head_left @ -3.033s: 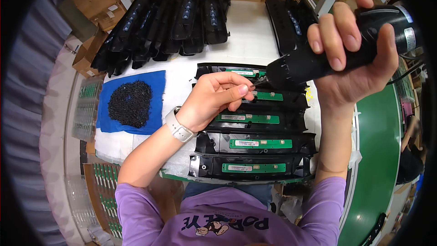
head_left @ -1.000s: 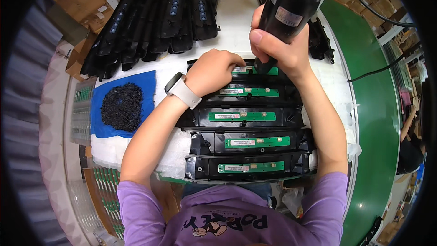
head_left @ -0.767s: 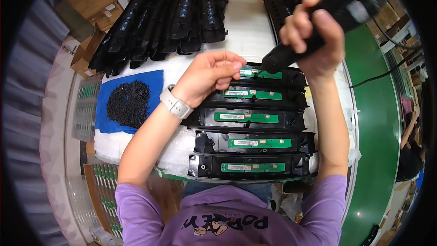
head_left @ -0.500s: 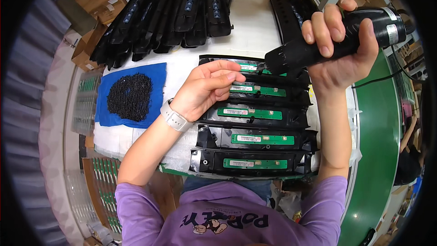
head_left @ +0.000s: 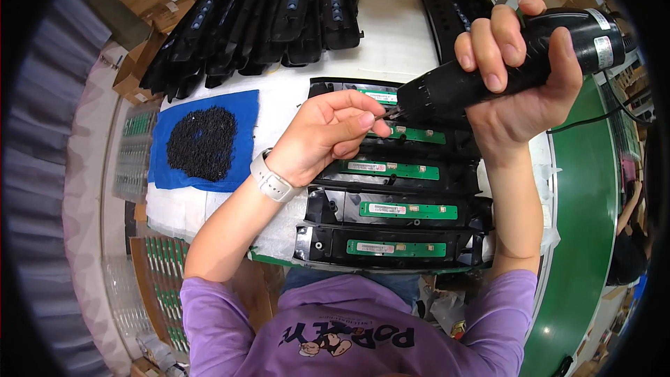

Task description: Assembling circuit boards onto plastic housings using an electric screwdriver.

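My right hand (head_left: pixel 520 73) is wrapped round a black electric screwdriver (head_left: pixel 440 94), held tilted with its bit pointing left. My left hand (head_left: pixel 324 132) is closed in a pinch, thumb and forefinger at the tip of the bit. Whatever is between those fingertips is too small to make out. Below both hands lie several long black plastic housings (head_left: pixel 460 244) in a stack of rows. Each bears a narrow green circuit board (head_left: pixel 393 170) with a white label. The fingers and tool partly cover the two farthest boards.
To the left, a heap of tiny black screws (head_left: pixel 202 143) rests on a blue cloth (head_left: pixel 246 108). More black housings (head_left: pixel 279 28) are piled at the back. A green surface (head_left: pixel 579 188) runs along the right, a cable (head_left: pixel 586 123) crossing it. Trays of green boards (head_left: pixel 164 286) stand lower left.
The screwdriver's tip has shifted slightly left and down. My left fingertips have moved a little right, meeting the bit. The whole view has shifted slightly.
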A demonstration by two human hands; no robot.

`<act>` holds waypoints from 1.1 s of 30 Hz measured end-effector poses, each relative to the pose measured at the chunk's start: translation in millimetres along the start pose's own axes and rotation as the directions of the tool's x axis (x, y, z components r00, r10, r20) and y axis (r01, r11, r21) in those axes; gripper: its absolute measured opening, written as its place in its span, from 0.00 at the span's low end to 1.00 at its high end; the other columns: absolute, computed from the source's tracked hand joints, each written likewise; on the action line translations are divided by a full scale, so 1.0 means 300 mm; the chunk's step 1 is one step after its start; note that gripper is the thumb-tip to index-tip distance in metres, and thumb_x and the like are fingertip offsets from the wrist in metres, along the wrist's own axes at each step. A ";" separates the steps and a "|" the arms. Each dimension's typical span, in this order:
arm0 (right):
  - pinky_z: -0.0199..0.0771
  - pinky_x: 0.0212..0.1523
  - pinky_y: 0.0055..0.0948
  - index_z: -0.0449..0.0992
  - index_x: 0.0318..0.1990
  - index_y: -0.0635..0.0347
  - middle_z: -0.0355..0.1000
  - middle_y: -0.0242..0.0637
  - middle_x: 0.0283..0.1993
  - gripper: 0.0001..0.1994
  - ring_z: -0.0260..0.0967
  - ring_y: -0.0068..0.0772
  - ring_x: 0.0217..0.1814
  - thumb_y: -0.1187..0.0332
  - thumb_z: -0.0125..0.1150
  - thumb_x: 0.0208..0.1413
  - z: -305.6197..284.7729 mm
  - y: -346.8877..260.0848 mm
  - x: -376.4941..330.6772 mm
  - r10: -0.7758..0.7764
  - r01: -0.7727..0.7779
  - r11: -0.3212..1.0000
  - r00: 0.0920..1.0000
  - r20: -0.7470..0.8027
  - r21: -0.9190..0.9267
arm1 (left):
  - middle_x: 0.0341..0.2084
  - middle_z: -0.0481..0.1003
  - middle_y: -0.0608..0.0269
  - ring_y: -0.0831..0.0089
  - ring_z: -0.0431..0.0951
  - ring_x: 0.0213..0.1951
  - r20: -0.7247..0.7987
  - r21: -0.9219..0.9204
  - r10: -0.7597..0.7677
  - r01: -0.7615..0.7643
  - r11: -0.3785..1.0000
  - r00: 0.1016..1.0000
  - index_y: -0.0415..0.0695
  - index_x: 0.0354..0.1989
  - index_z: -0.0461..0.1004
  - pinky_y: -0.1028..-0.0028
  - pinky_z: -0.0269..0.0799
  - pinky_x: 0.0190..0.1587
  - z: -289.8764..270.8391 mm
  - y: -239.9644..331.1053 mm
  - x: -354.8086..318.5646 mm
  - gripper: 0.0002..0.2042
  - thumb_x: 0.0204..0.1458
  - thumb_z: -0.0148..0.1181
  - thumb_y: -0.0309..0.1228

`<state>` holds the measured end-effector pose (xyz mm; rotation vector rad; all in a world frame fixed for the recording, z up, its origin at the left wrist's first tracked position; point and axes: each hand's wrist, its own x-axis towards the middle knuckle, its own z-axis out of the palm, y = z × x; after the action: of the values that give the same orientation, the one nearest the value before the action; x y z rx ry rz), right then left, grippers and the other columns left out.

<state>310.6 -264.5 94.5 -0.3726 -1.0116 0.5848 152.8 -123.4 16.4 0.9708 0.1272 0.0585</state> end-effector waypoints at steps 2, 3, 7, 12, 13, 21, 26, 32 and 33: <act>0.58 0.31 0.27 0.66 0.44 0.56 0.59 0.27 0.23 0.16 0.55 0.21 0.18 0.56 0.47 0.56 0.002 0.002 -0.002 0.003 -0.003 1.000 1.000 0.001 0.006 | 0.32 0.77 0.58 0.87 0.58 0.16 0.009 0.043 0.018 -0.018 0.999 1.000 0.38 0.41 0.71 0.86 0.56 0.20 0.000 -0.002 0.001 0.08 0.54 0.55 0.26; 0.57 0.31 0.27 0.66 0.44 0.57 0.59 0.27 0.23 0.16 0.54 0.21 0.18 0.56 0.47 0.56 0.004 0.002 -0.002 0.004 -0.004 1.000 1.000 0.003 0.011 | 0.32 0.77 0.58 0.87 0.58 0.16 0.007 0.043 0.018 -0.018 0.999 1.000 0.38 0.41 0.71 0.86 0.56 0.20 0.003 -0.002 -0.001 0.08 0.54 0.55 0.26; 0.58 0.30 0.27 0.66 0.43 0.57 0.58 0.27 0.22 0.15 0.54 0.20 0.18 0.57 0.47 0.56 0.022 0.018 -0.006 0.011 -0.011 1.000 0.999 -0.036 -0.003 | 0.30 0.77 0.58 0.87 0.59 0.17 -0.024 0.161 0.052 -0.047 0.986 0.998 0.39 0.40 0.71 0.87 0.56 0.20 0.015 -0.004 -0.002 0.07 0.54 0.56 0.26; 0.58 0.29 0.26 0.67 0.42 0.59 0.57 0.27 0.22 0.13 0.53 0.20 0.18 0.59 0.47 0.57 0.023 0.017 -0.001 0.026 -0.043 0.996 0.979 -0.202 -0.080 | 0.28 0.76 0.58 0.87 0.60 0.17 -0.037 0.328 0.105 -0.088 0.941 0.994 0.38 0.39 0.71 0.87 0.55 0.20 0.028 0.002 -0.005 0.07 0.53 0.55 0.25; 0.58 0.29 0.26 0.67 0.41 0.59 0.57 0.27 0.22 0.13 0.53 0.20 0.17 0.59 0.47 0.57 0.021 0.014 0.001 0.026 -0.040 0.998 0.975 -0.220 -0.058 | 0.28 0.76 0.58 0.87 0.60 0.18 -0.034 0.332 0.101 -0.084 0.940 0.994 0.38 0.39 0.71 0.87 0.56 0.20 0.027 0.005 -0.006 0.07 0.53 0.55 0.25; 0.58 0.29 0.25 0.66 0.42 0.60 0.57 0.27 0.21 0.14 0.53 0.19 0.17 0.59 0.47 0.57 0.022 0.023 -0.006 0.041 -0.052 0.998 0.977 -0.211 -0.047 | 0.28 0.77 0.58 0.87 0.62 0.18 -0.025 0.389 0.074 -0.059 0.919 0.997 0.37 0.39 0.72 0.87 0.56 0.20 0.008 0.017 -0.011 0.07 0.53 0.56 0.25; 0.58 0.28 0.25 0.66 0.41 0.60 0.57 0.27 0.22 0.13 0.53 0.19 0.18 0.60 0.47 0.57 0.023 0.020 0.001 0.131 -0.126 0.991 0.983 -0.125 0.047 | 0.27 0.78 0.58 0.87 0.66 0.20 0.031 0.377 -0.001 -0.011 0.926 1.000 0.36 0.38 0.73 0.88 0.59 0.21 0.013 0.029 -0.019 0.07 0.52 0.57 0.24; 0.58 0.27 0.24 0.65 0.39 0.61 0.56 0.27 0.22 0.12 0.52 0.19 0.18 0.61 0.50 0.56 -0.006 0.018 0.020 0.147 -0.114 0.984 0.951 -0.273 0.133 | 0.27 0.78 0.58 0.89 0.65 0.18 0.046 0.247 0.036 -0.046 0.968 0.998 0.36 0.39 0.73 0.88 0.56 0.18 0.011 0.031 -0.027 0.09 0.51 0.60 0.26; 0.57 0.27 0.24 0.65 0.39 0.60 0.56 0.26 0.21 0.12 0.52 0.19 0.18 0.61 0.50 0.56 -0.012 0.019 0.021 0.162 -0.119 0.980 0.942 -0.293 0.156 | 0.27 0.78 0.58 0.89 0.65 0.18 0.050 0.245 0.039 -0.050 0.968 0.998 0.36 0.39 0.73 0.88 0.56 0.18 0.012 0.031 -0.025 0.09 0.51 0.60 0.26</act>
<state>314.6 -256.3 94.1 -0.4023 -0.6473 0.6979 146.1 -121.9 26.6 1.2230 0.0718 0.0632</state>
